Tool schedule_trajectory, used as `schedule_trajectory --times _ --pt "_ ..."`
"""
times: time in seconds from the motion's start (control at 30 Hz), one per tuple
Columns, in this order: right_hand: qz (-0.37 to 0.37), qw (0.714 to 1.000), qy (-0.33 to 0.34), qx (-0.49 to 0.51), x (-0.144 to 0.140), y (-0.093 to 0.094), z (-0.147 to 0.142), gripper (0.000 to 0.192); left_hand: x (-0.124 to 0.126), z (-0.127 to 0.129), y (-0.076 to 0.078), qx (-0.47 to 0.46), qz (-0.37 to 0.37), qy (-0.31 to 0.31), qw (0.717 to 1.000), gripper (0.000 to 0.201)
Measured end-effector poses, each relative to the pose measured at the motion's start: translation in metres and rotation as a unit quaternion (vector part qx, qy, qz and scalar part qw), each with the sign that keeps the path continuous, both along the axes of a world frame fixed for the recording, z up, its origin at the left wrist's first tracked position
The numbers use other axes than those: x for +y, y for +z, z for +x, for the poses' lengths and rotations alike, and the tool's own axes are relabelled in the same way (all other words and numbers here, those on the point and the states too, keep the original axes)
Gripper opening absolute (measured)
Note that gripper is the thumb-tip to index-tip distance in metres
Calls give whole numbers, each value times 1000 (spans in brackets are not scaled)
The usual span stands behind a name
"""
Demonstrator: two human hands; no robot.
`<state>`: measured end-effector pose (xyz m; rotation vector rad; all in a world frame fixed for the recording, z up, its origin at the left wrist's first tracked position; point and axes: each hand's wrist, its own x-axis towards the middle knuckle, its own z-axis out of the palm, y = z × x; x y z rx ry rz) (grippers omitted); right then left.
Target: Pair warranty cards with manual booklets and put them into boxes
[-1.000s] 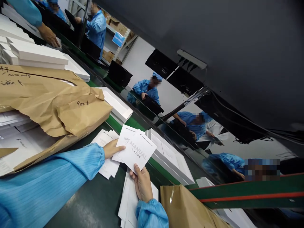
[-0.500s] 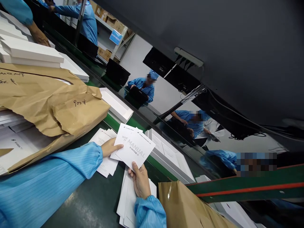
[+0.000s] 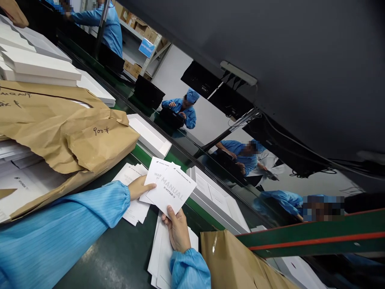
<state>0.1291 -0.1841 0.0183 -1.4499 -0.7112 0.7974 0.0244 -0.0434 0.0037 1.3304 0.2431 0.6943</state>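
Observation:
My left hand [image 3: 140, 187] is closed on the left edge of a white leaflet [image 3: 154, 171] printed "WAR…", the rest of its title covered. My right hand [image 3: 178, 230] pinches the lower corner of a white manual [image 3: 177, 188] marked "MANUAL" and "HYTAB", which overlaps the leaflet like a fan. Under my left hand lies a loose stack of similar leaflets [image 3: 130, 210] on the dark green table [image 3: 99, 257]. Beneath my right hand and wrist rests another pile of white booklets [image 3: 159, 249].
An opened brown paper package [image 3: 111, 148] with white papers inside stands left; another brown package [image 3: 228, 257] is at lower right. White box trays [image 3: 148, 134] and an open white box [image 3: 216, 196] line the conveyor. White boxes [image 3: 42, 66] are stacked upper left. Co-workers [image 3: 180, 108] sit beyond.
The white boxes on the conveyor have shifted slightly right and toward me. At upper left, a co-worker's arm has drawn back. My hands and the papers they hold have barely moved.

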Motion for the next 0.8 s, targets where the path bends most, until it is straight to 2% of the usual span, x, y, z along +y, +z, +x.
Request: schedule_trajectory --times 0.8 --pt "1 1000 -3 14 1 3 -2 19 1 1 -5 5 29 16 999 44"
